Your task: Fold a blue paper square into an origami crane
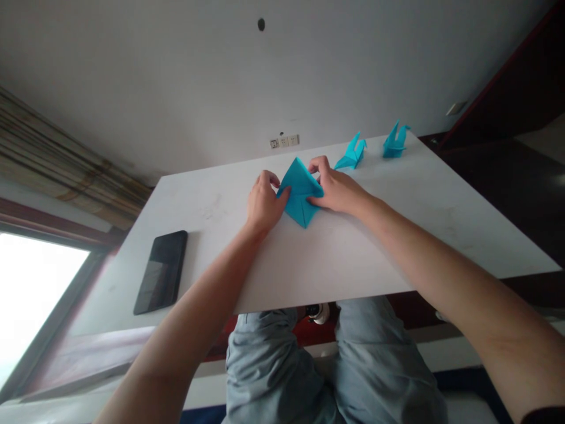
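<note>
A blue folded paper [302,191], diamond-shaped with a crease down its lower part, is held over the middle of the white table. My left hand [266,201] pinches its left corner, the thumb on top of the paper. At the right corner, my right hand [334,187] grips the paper between thumb and curled fingers. Two blue paper cranes stand beyond my right hand: one crane [352,154] close to it, the other crane [394,143] farther right near the back edge.
A black phone or tablet [161,272] lies at the left of the white table [335,265]. Behind the table is a wall with sockets [284,141]. A curtain [62,159] and a window are at the left. My legs are below the front edge.
</note>
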Tool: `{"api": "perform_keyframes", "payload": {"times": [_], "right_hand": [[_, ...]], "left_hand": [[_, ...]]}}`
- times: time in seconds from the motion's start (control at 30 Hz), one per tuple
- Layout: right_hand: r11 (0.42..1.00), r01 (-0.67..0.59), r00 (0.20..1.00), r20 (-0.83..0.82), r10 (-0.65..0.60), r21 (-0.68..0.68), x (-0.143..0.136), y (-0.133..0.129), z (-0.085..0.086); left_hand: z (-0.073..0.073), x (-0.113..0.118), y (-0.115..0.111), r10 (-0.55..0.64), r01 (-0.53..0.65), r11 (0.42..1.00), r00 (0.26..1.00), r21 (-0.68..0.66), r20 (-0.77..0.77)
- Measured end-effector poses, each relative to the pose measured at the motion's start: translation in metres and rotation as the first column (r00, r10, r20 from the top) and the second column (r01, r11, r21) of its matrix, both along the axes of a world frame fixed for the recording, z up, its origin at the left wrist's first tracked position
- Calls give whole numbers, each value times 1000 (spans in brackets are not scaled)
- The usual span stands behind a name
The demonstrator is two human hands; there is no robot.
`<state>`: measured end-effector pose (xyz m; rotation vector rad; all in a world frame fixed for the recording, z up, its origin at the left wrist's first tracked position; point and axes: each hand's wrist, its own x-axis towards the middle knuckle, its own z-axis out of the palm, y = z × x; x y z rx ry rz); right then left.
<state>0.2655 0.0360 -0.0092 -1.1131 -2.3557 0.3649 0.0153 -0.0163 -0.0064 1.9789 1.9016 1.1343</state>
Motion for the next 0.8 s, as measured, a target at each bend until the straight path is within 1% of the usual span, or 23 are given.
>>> {"api": "perform_keyframes", "payload": {"times": [0.03, 0.1, 0.3, 0.43, 0.53, 0.6, 0.73, 0.8], "right_hand": [[1000, 5, 1000, 13, -5, 2, 0, 0, 1], [1000, 14, 999, 35, -15, 9, 0, -1, 3], [999, -16, 999, 47, 14, 48, -1, -5, 8], [995, -32, 998, 51, 28, 93, -2, -8, 10], [989, -7, 1000, 16, 4, 150, -1, -10, 11], [985, 10, 1000, -3, -10, 172, -1, -9, 9], [980, 15, 1000, -26, -10, 200, -4, -7, 7], [978, 30, 999, -39, -22, 205, -6, -7, 8]], "left_hand": [[-2, 0, 2, 6, -6, 1000, 1000, 19, 25], [-5, 0, 5, -21, 19, 999, 998, 49, 52], [-7, 1, 4, -237, 230, 971, 965, 72, 111], [-8, 1, 5, -322, 312, 945, 940, 96, 111], [-9, -1, 8, -336, 329, 942, 931, 72, 140], [-10, -3, 10, -338, 328, 941, 929, 84, 153], [-12, -6, 11, -327, 312, 939, 940, 143, 97], [-14, -6, 11, -332, 322, 938, 940, 130, 73]]}}
